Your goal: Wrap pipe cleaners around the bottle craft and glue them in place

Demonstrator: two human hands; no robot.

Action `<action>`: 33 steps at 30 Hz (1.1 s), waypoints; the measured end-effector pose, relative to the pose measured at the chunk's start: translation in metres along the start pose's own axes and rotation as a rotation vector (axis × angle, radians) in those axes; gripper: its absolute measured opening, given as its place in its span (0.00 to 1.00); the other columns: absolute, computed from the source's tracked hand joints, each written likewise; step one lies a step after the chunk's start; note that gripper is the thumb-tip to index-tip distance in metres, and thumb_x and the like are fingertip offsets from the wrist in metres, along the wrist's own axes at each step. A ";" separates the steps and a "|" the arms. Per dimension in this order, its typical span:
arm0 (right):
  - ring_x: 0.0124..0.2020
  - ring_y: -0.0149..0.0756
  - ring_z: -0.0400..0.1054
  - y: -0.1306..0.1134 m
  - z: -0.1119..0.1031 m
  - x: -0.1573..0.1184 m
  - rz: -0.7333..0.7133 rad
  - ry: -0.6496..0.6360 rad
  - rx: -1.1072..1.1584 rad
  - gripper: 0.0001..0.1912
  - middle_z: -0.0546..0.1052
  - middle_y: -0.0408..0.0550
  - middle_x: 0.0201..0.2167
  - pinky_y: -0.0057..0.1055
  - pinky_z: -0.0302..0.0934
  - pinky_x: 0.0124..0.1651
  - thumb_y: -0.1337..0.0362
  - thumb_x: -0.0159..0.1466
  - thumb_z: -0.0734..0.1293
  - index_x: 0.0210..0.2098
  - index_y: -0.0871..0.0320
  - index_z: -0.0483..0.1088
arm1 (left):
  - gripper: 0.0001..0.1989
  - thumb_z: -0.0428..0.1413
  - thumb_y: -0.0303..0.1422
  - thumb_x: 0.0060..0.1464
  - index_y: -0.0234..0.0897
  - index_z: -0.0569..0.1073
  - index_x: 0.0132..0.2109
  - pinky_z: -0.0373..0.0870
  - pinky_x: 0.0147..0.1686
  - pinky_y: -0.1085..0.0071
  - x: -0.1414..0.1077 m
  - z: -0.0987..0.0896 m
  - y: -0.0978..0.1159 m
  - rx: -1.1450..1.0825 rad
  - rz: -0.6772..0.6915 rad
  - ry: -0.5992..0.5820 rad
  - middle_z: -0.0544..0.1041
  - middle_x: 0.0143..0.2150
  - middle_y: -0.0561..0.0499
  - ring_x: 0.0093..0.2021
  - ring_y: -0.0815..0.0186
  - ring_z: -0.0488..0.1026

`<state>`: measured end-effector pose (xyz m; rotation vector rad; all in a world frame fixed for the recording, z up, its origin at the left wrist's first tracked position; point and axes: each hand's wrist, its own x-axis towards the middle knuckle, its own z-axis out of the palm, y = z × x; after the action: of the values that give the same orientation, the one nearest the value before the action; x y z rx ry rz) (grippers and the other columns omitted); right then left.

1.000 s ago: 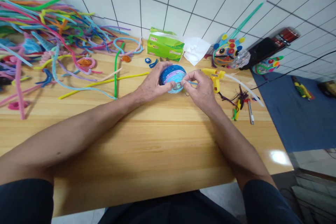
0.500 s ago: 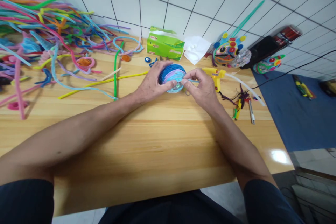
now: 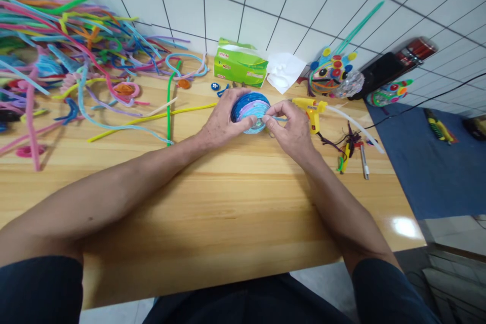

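A rounded object wound with pipe cleaners [image 3: 250,107], in bands of dark blue, lilac and light blue, lies on its side at the table's middle. My left hand [image 3: 227,117] is wrapped round its left side, the thumb pressed on the light blue end. At that end my right hand [image 3: 290,125] pinches a light blue pipe cleaner [image 3: 280,119], thumb and forefinger together beside the wound coils. The fingertips partly hide the tip of the object. Just behind my right hand lies a yellow glue gun [image 3: 312,111] with a white glue stick in its back.
Loose pipe cleaners [image 3: 76,35] pile up at the left. A green tissue pack [image 3: 240,65] stands by the tiled wall. Decorated bottles [image 3: 330,73] and a red-black flask [image 3: 398,63] are at the back right. A white pen [image 3: 365,162] lies near the right edge.
The view has shifted very slightly, moving things a little to the right. Both hands keep nearly the same hold on the wound object and the light blue pipe cleaner.
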<state>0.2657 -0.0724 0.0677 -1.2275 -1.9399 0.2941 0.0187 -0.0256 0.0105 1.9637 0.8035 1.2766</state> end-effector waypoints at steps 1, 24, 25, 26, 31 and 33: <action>0.42 0.44 0.79 0.000 0.001 0.000 -0.008 0.009 0.002 0.12 0.87 0.44 0.39 0.43 0.74 0.49 0.50 0.77 0.77 0.40 0.48 0.78 | 0.40 0.70 0.61 0.69 0.46 0.74 0.75 0.76 0.82 0.38 0.000 0.000 0.000 0.003 0.000 0.003 0.81 0.77 0.36 0.78 0.40 0.79; 0.44 0.48 0.81 -0.007 0.008 -0.007 -0.091 0.055 -0.082 0.08 0.85 0.44 0.39 0.49 0.74 0.54 0.62 0.74 0.78 0.40 0.46 0.76 | 0.45 0.66 0.73 0.68 0.46 0.74 0.74 0.77 0.81 0.39 0.002 0.004 -0.005 0.047 0.055 0.017 0.83 0.75 0.36 0.76 0.39 0.81; 0.44 0.48 0.81 -0.006 0.009 -0.007 -0.108 0.067 -0.089 0.09 0.85 0.44 0.39 0.49 0.73 0.54 0.63 0.73 0.78 0.40 0.46 0.76 | 0.45 0.66 0.73 0.68 0.46 0.74 0.75 0.77 0.80 0.39 0.003 0.003 -0.006 0.052 0.061 0.016 0.83 0.75 0.36 0.76 0.39 0.81; 0.44 0.48 0.80 -0.006 0.010 -0.008 -0.123 0.079 -0.104 0.09 0.85 0.44 0.39 0.49 0.73 0.54 0.65 0.72 0.78 0.40 0.46 0.75 | 0.45 0.66 0.72 0.68 0.45 0.74 0.75 0.77 0.80 0.39 0.003 0.003 -0.006 0.056 0.068 0.015 0.83 0.75 0.36 0.76 0.39 0.81; 0.46 0.50 0.79 -0.007 0.010 -0.008 -0.133 0.081 -0.163 0.08 0.84 0.47 0.40 0.52 0.71 0.56 0.65 0.72 0.76 0.39 0.47 0.74 | 0.43 0.67 0.69 0.69 0.46 0.74 0.75 0.76 0.82 0.37 0.004 0.001 -0.006 0.048 0.076 -0.014 0.82 0.76 0.36 0.77 0.38 0.80; 0.46 0.51 0.79 -0.008 0.011 -0.008 -0.128 0.079 -0.181 0.07 0.84 0.48 0.41 0.52 0.72 0.57 0.66 0.72 0.74 0.39 0.47 0.74 | 0.44 0.67 0.70 0.69 0.47 0.74 0.76 0.75 0.83 0.36 0.005 0.001 -0.005 0.042 0.068 -0.023 0.82 0.76 0.36 0.78 0.38 0.79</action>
<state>0.2544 -0.0813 0.0613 -1.2032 -1.9998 0.0037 0.0201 -0.0188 0.0086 2.0515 0.7634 1.2833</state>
